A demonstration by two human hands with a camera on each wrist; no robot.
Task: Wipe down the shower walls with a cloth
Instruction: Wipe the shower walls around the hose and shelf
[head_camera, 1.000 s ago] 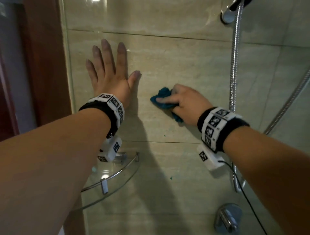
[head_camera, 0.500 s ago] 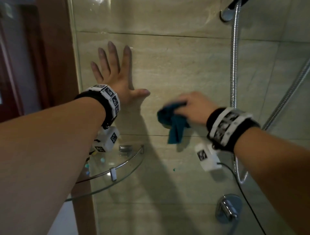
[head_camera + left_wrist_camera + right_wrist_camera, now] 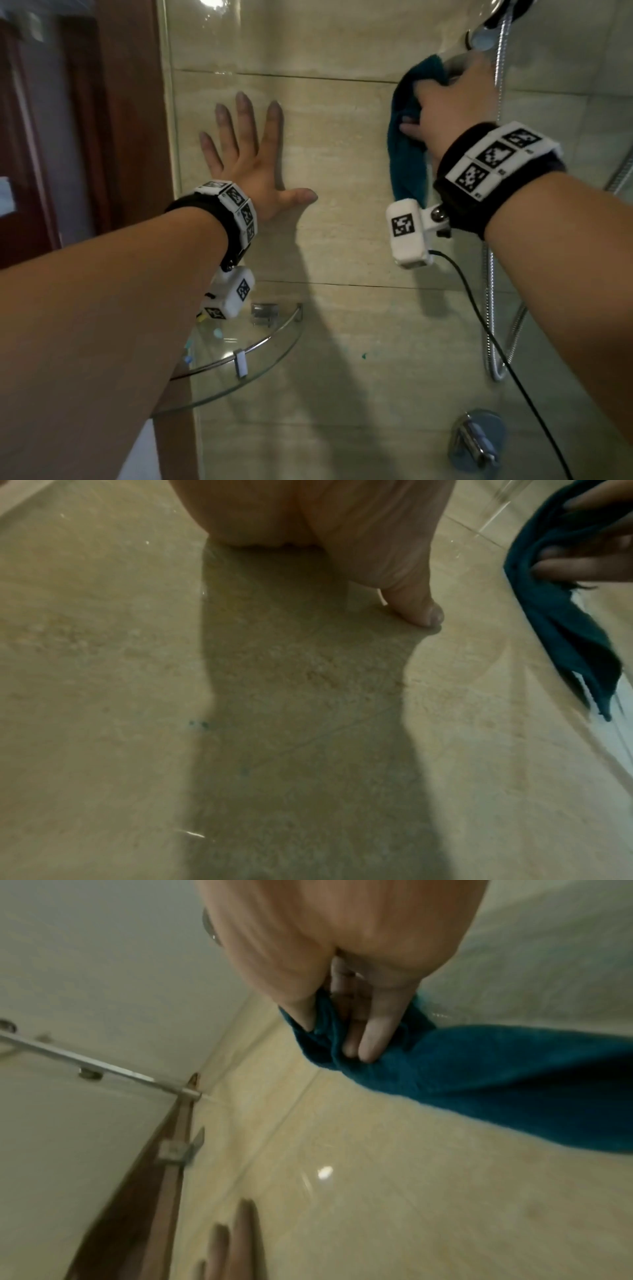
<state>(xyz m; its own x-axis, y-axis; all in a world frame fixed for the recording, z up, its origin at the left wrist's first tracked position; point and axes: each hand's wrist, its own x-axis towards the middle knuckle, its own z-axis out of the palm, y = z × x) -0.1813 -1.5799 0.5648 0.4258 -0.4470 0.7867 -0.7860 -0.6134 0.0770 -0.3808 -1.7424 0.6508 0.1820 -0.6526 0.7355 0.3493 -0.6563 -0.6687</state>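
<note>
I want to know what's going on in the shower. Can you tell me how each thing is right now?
left hand: flat on the wall, fingers spread.
right hand: raised, gripping the cloth.
cloth: teal, bunched, tail hanging down.
tiled wall: glossy, small teal specks low down.
glass shelf: fixed in the corner.
shower hose: hanging down.

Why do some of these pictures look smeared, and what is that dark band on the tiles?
Head view: the right hand gripping the teal cloth is motion-blurred; glare sits top-left on the beige tiled wall. Left wrist view: the band is the arm's shadow below the left hand. Right wrist view: soft throughout, with one bright reflection.
</note>
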